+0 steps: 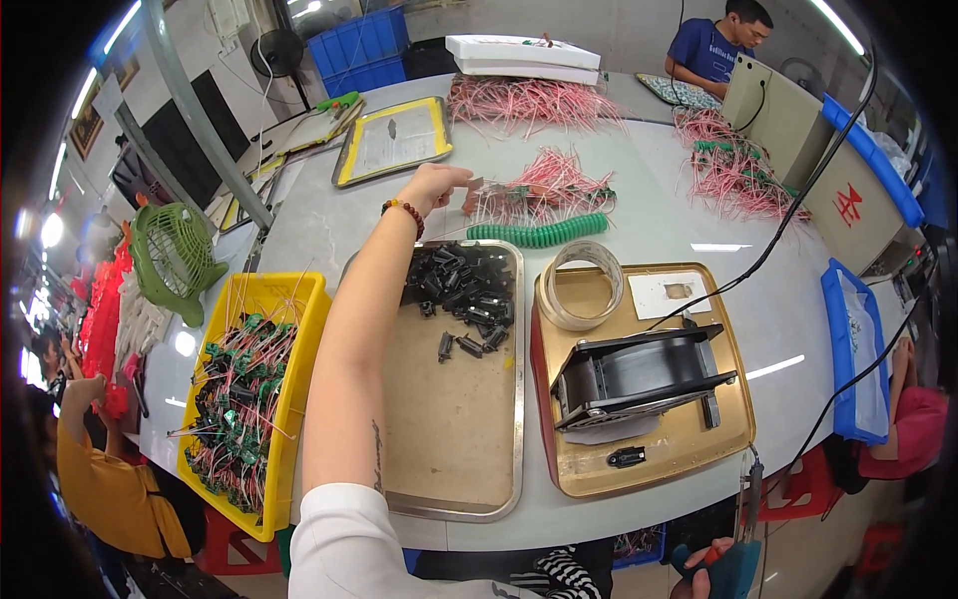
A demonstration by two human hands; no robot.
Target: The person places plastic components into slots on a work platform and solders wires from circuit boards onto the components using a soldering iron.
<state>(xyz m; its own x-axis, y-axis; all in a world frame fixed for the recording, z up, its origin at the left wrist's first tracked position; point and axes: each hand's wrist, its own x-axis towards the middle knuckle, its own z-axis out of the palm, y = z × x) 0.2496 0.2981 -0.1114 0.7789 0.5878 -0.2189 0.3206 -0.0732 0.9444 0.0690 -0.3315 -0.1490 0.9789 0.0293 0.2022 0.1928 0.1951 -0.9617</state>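
Note:
My left hand (pixel 432 188), wearing a beaded bracelet, reaches forward with its fingers pinched at the near-left edge of a pile of circuit boards with pink and white wires (pixel 544 190). A small brownish flat piece, seemingly a board, shows at the fingertips. Just nearer lies a coiled green strip (pixel 539 233). Low at the right edge of the table, my right hand (pixel 705 571) is wrapped round a teal-handled tool (pixel 736 569) with a long metal front, which looks like a soldering gun. Under my left forearm, a metal tray (pixel 449 439) holds black plastic housings (pixel 467 290).
On a gold tray (pixel 654 469) stand a black holder (pixel 639 374), a tape roll (pixel 582 287) and one black housing (pixel 627 457). A yellow bin (pixel 309 369) of wired boards is at left. A black cable (pixel 768 265) crosses the right side. Co-workers (pixel 714 50) sit around.

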